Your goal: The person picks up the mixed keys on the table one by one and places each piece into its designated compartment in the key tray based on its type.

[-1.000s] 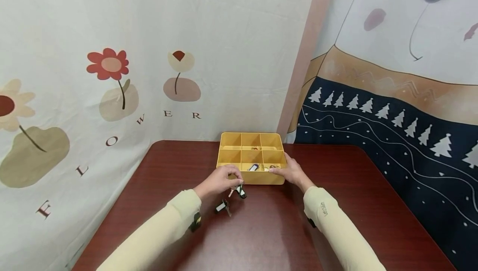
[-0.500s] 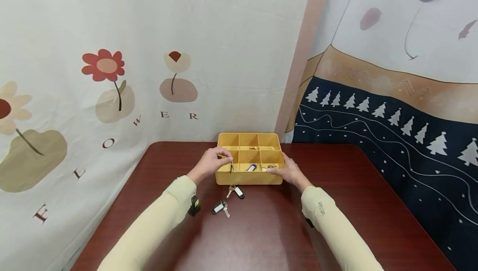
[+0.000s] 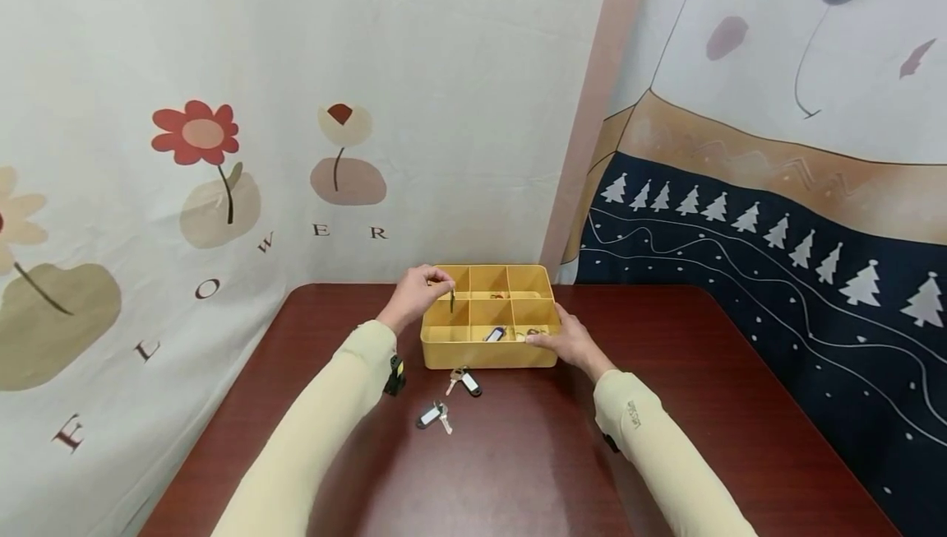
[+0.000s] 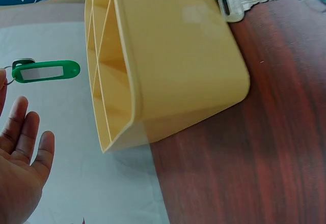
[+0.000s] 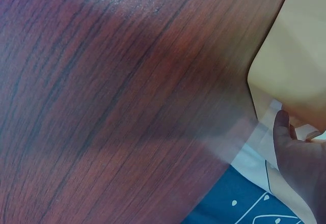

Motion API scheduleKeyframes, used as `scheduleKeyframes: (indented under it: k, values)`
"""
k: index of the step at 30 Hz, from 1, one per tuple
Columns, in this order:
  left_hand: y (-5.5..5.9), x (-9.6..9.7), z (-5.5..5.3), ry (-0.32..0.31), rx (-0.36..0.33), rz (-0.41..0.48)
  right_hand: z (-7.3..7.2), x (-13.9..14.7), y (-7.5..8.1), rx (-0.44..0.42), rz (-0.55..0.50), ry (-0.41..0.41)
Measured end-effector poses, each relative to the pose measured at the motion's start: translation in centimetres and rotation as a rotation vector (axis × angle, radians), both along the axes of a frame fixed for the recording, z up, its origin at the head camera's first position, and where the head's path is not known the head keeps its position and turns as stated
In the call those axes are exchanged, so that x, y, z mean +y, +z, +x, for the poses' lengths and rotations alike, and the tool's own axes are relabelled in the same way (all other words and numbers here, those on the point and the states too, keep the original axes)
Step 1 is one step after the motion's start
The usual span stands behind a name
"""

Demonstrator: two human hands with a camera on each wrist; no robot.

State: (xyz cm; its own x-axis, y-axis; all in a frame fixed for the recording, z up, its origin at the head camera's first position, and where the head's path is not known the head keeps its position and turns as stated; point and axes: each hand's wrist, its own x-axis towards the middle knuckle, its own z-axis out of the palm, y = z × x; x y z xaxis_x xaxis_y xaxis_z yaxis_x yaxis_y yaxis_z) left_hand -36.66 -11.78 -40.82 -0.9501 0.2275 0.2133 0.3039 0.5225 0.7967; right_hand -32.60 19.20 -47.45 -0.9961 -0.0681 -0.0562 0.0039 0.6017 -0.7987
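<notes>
In the head view, my left hand (image 3: 413, 297) is over the left side of a yellow divided box (image 3: 488, 357). Its fingertips pinch the ring of a keychain, and from it hangs a green key tag (image 4: 48, 72) with a white label, held above the box's left compartments; the other fingers spread loosely in the left wrist view. My right hand (image 3: 573, 341) grips the box's front right corner, thumb over the front rim and fingers along the side. A blue key tag (image 3: 496, 334) lies in the front middle compartment, small metal pieces (image 3: 534, 331) in the front right one.
On the dark red table (image 3: 533, 455), in front of the box, lie two keys with black tags: one black tag (image 3: 469, 382) close to the box, another black tag (image 3: 429, 416) nearer me. Something small and red (image 3: 499, 296) shows in the back middle compartment. Printed cloth hangs behind.
My left hand has lifted the green-tagged keychain off the table beside the black-tagged keys and carried it up and away over the box's left side. The right hand stays on the corner.
</notes>
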Motion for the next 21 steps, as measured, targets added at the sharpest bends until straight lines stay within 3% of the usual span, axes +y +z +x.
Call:
scheduleKeyframes:
  k: [12, 21]
  values:
    - [-0.4, 0.6, -2.9, 0.085, -0.042, 0.083, -0.2, 0.0, -0.5, 0.01, -0.017, -0.006]
    - [-0.9, 1.0, -4.8, 0.141, -0.016, 0.122, -0.2, -0.1, -0.3, 0.034, -0.015, -0.013]
